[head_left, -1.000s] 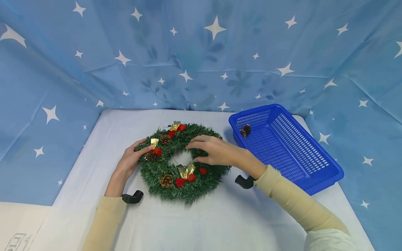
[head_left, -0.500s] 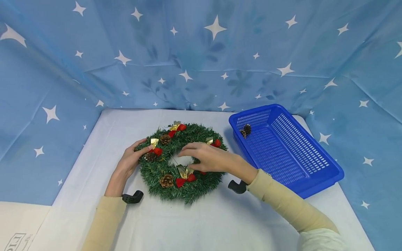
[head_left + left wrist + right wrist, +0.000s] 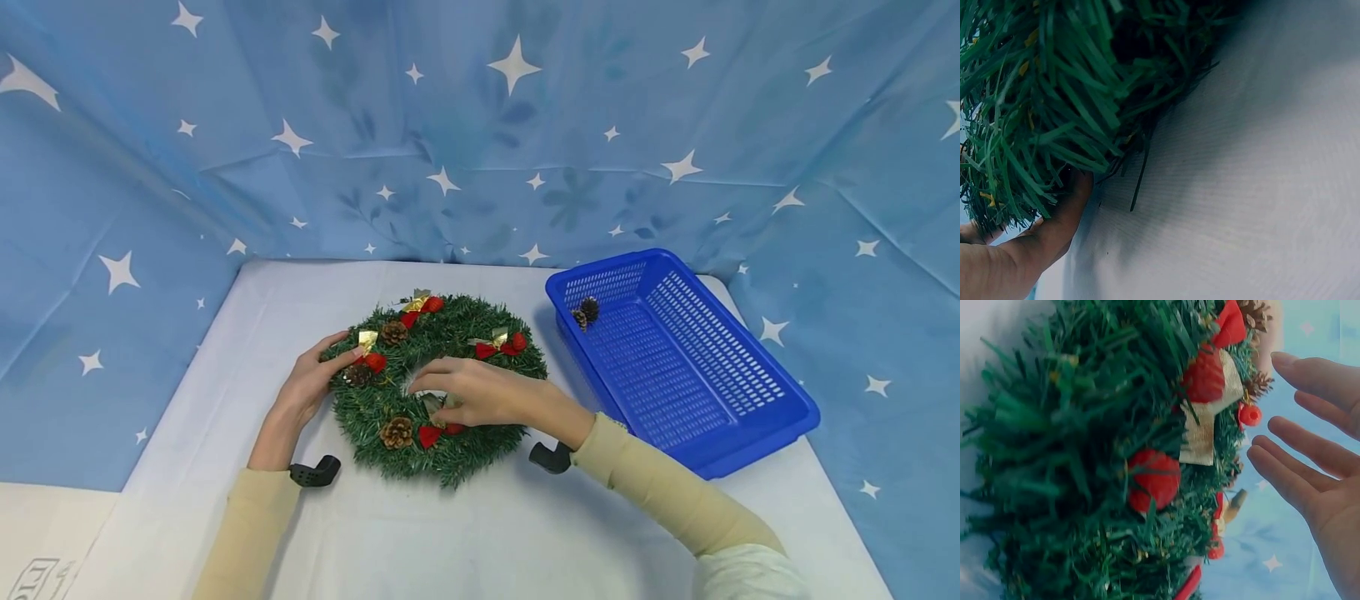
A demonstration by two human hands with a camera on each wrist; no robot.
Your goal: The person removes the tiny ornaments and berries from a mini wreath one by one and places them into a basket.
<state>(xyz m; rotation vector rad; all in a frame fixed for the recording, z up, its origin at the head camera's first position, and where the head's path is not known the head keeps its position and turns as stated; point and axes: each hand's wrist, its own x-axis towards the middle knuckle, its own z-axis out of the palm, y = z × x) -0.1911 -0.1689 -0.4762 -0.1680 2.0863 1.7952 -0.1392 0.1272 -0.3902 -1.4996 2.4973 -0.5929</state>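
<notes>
A green artificial wreath (image 3: 457, 462) lies on the white table, trimmed with red and gold bows (image 3: 498, 344), red berries and pine cones (image 3: 396, 432). At its left edge my left hand (image 3: 303, 387) grips the foliage, thumb on top near a gold bow (image 3: 367, 342). The left wrist view has fingers (image 3: 1060, 219) reaching beneath the greenery. Above the wreath's centre hovers my right hand (image 3: 480, 392), holding nothing, partly covering the front bow. In the right wrist view, its loosely extended fingers (image 3: 1294, 459) are apart from the red berries (image 3: 1155, 480).
A blue plastic basket (image 3: 675, 367) stands at the right, with small pine cones (image 3: 589, 310) in its far left corner. Blue star-patterned cloth (image 3: 450, 125) walls the table (image 3: 450, 542) at the back and sides.
My right hand has moved left and toward the front over the wreath, uncovering the right-hand bow and partly covering the front one. My left hand keeps its grip.
</notes>
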